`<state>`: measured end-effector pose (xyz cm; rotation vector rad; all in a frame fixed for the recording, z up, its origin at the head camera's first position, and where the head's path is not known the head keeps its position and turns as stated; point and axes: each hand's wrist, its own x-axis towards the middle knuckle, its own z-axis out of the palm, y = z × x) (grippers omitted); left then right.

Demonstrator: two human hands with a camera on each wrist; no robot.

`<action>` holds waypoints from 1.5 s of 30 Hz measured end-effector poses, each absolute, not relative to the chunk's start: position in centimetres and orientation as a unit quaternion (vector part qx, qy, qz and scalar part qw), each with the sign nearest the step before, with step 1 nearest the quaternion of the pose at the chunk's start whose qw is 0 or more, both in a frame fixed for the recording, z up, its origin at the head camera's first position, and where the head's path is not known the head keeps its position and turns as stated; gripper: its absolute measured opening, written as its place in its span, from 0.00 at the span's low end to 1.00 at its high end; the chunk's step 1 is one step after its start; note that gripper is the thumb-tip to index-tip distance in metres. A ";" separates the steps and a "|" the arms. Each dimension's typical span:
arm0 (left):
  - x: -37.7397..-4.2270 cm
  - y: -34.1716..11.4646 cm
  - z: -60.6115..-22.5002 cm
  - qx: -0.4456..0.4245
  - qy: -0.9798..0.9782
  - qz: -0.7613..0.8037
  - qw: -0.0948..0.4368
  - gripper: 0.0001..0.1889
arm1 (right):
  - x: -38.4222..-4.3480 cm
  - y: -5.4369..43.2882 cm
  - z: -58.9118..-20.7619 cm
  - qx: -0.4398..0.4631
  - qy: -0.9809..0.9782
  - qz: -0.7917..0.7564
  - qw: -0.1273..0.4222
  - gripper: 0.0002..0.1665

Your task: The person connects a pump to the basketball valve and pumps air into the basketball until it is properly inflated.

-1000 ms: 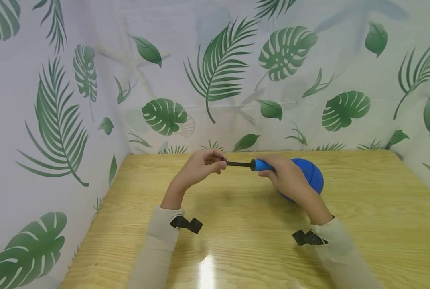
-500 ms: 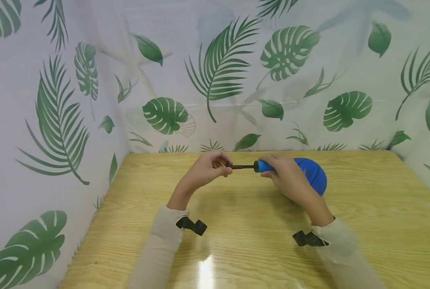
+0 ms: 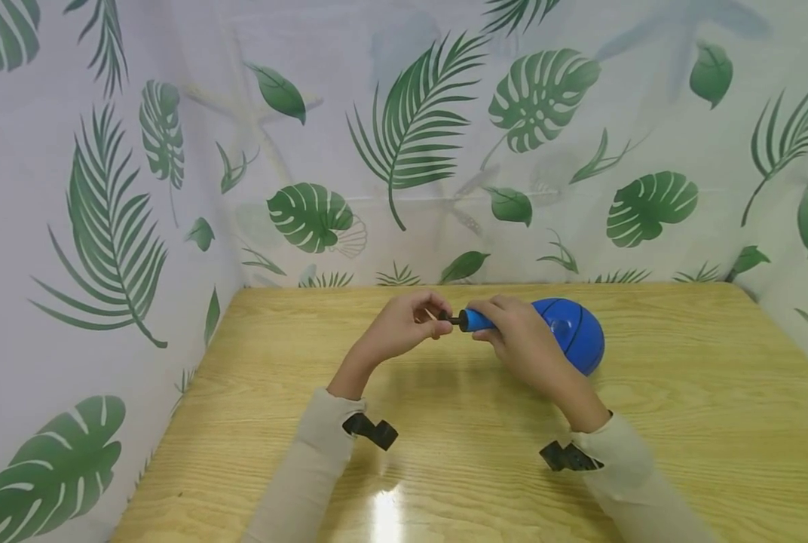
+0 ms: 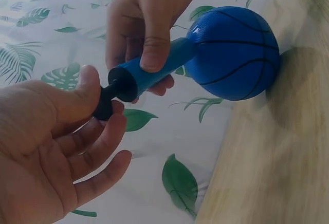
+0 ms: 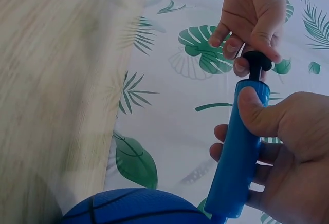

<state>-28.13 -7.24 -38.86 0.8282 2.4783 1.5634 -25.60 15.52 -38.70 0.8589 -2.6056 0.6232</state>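
Toward the far side of the table, right of centre, I obs. a blue hand pump running left to right, w/ a blue ball at its right end. Ball appears to rest on the tabletop; pump and ball look to meet, but nozzle tip is hidden, so contact not confirmed.

Left hand: thumb and fingertips pinch the black handle; remaining fingers loosely bent and spread, off the barrel. Right hand: fingers wrapped round the barrel, thumb pressed near its left end. Short bit of black shaft shows btwn. handle and barrel.

Handling, my judgmt.: pump prob. light, stiff plastic; smooth barrel cd. slip in a loose grip, so a firm wrap mid-barrel is best. Handle is small: take it btwn. thumb and fingers, load it only in line w/ the barrel, as side force cd. bend the thin shaft. Ball prob. light, springy, apt to roll; steady it by its sides.
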 end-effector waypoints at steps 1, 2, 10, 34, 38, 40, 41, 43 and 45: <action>-28.2 -7.5 -38.8 0.276 0.814 0.510 0.043 0.08 | -25.6 15.5 -38.7 0.302 -0.914 0.217 0.161 0.21; -28.2 -7.7 -38.6 0.279 0.814 0.508 0.039 0.08 | -25.6 15.5 -38.6 0.304 -0.914 0.216 0.159 0.22; -28.3 -11.1 -37.1 0.258 0.819 0.512 0.027 0.12 | -25.7 16.3 -37.4 0.281 -0.927 0.217 0.121 0.21; -28.3 -8.4 -38.5 0.303 0.809 0.501 0.046 0.07 | -25.2 14.4 -38.6 0.310 -0.916 0.193 0.167 0.20; -28.3 -8.1 -38.7 0.315 0.807 0.498 0.046 0.07 | -25.1 14.5 -38.6 0.305 -0.919 0.190 0.161 0.20; -28.3 -8.3 -38.6 0.317 0.807 0.497 0.050 0.07 | -25.0 14.6 -38.5 0.304 -0.920 0.192 0.156 0.20; -28.3 -8.4 -38.5 0.317 0.807 0.496 0.053 0.07 | -25.0 14.7 -38.5 0.304 -0.921 0.193 0.153 0.20; -28.3 -8.8 -38.3 0.315 0.806 0.497 0.063 0.08 | -25.0 14.8 -38.4 0.306 -0.921 0.194 0.145 0.21; -28.3 -9.2 -38.0 0.312 0.805 0.500 0.070 0.08 | -25.1 14.9 -38.3 0.308 -0.921 0.195 0.136 0.22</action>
